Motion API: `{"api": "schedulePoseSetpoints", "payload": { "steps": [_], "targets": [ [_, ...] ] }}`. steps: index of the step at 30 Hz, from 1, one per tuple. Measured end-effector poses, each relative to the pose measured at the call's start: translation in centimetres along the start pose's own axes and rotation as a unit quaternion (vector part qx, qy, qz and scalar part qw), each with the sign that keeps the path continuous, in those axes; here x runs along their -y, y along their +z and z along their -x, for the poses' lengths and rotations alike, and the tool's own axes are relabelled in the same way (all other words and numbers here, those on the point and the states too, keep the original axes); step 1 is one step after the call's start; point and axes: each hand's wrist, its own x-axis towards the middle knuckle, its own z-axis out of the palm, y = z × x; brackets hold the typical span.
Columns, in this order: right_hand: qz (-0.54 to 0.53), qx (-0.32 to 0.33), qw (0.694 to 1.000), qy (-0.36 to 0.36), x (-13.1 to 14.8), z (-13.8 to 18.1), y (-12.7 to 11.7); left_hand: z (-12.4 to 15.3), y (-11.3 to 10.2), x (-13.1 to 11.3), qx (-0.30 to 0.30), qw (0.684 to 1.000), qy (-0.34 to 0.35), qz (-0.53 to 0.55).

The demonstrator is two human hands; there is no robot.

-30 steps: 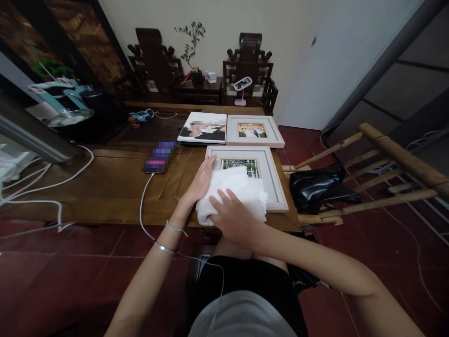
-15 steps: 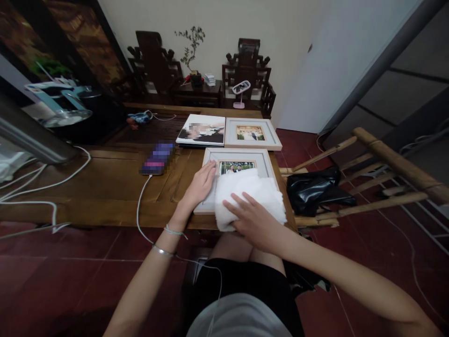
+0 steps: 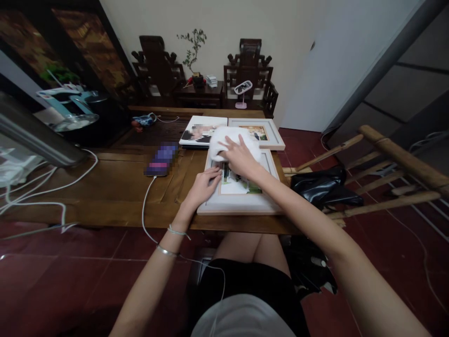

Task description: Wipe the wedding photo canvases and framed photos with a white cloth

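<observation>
A white-framed photo [image 3: 238, 202] lies flat at the near edge of the wooden table [image 3: 105, 187]. My left hand [image 3: 203, 185] rests flat on the frame's left side, fingers stretched out, steadying it. My right hand [image 3: 240, 157] presses a white cloth [image 3: 224, 138] onto the frame's far edge, fingers spread over the cloth. The cloth hides the top of the frame and part of the pictures behind it.
Beyond lie a second framed photo [image 3: 270, 133] and a frameless print [image 3: 196, 131]. A phone [image 3: 162, 159] on a white cable [image 3: 145, 206] lies left of them. A black bag [image 3: 322, 185] sits on a bamboo rack at right. Dark wooden chairs stand at the wall.
My right hand has swept the cloth from the frame's near edge up to its far edge, uncovering the photo. My left hand has shifted slightly inward on the frame.
</observation>
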Motion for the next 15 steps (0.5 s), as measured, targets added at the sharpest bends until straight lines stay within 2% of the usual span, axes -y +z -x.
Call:
{"api": "schedulePoseSetpoints", "payload": {
  "steps": [3, 7, 11, 15],
  "targets": [
    [-0.004, 0.031, 0.998, -0.048, 0.8, -1.8, 1.6, 0.0, 0.0, 0.2, 0.000, 1.000, 0.004, -0.010],
    [0.007, 0.042, 0.999, -0.031, 0.7, -2.0, 3.2, -0.1, 0.2, 0.4, 0.003, 1.000, 0.016, -0.014],
    [0.032, 0.056, 0.998, 0.009, -1.5, 0.2, 2.8, 0.0, 0.3, 0.6, -0.001, 1.000, 0.019, -0.010],
    [0.058, 0.108, 0.991, 0.061, -4.4, 3.3, 1.3, 0.1, 0.2, 0.7, 0.004, 1.000, 0.021, -0.007]
  ]
}}
